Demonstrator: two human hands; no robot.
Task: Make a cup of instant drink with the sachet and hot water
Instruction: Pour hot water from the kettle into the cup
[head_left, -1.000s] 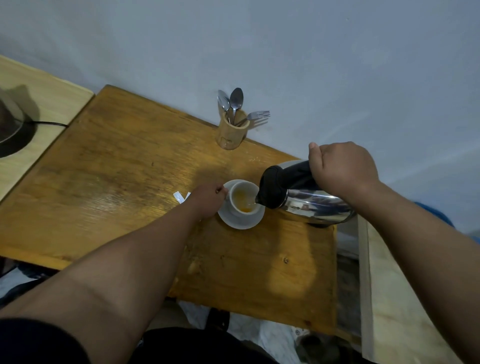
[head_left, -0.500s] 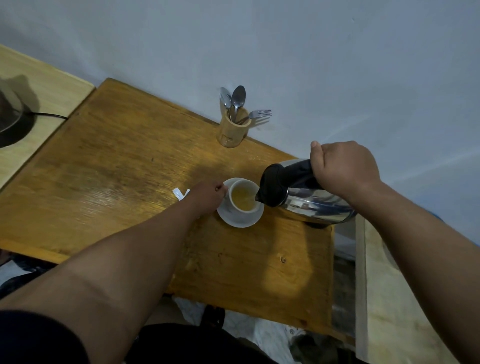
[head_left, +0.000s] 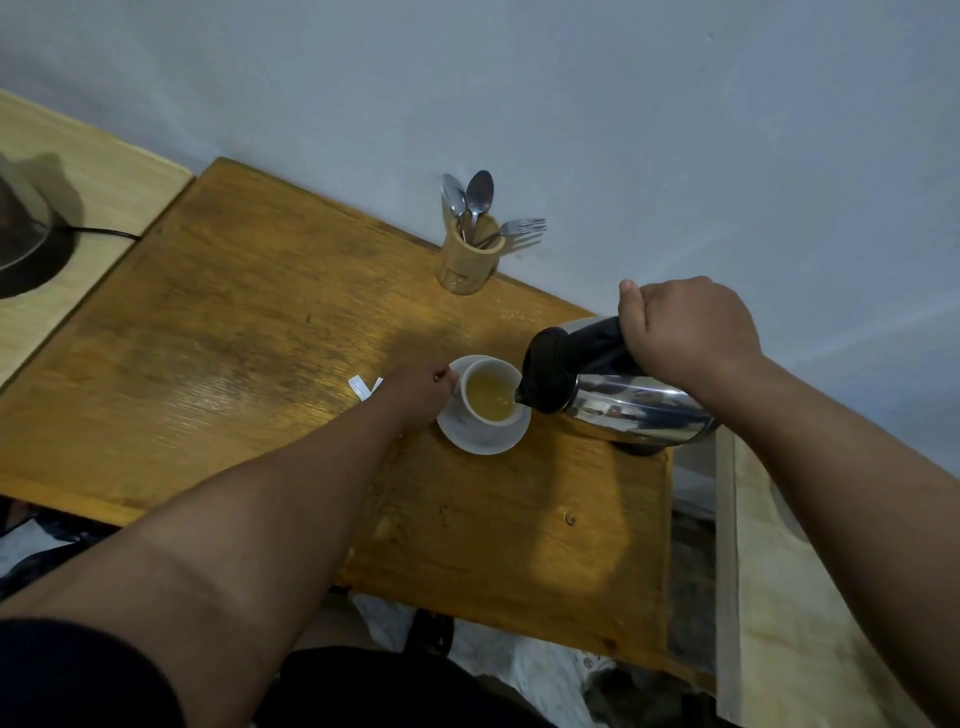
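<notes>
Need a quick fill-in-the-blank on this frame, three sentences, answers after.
1. The right hand tilts the ____ over the cup.
2. The cup stands on a white ____.
3. The wooden holder by the wall keeps spoons and one ____.

Missing words: kettle; saucer; fork

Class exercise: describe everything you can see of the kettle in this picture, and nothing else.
The kettle has a shiny, mirror-like metal body and a black top, spout and handle that look like plastic. It is tipped steeply toward the left, its spout over the right rim of the white cup, which holds yellowish liquid. The right hand grips its black handle from above, fist closed. Its base, seen at the lower right, looks lifted off the wooden table. Only the hand visibly touches it.
</notes>
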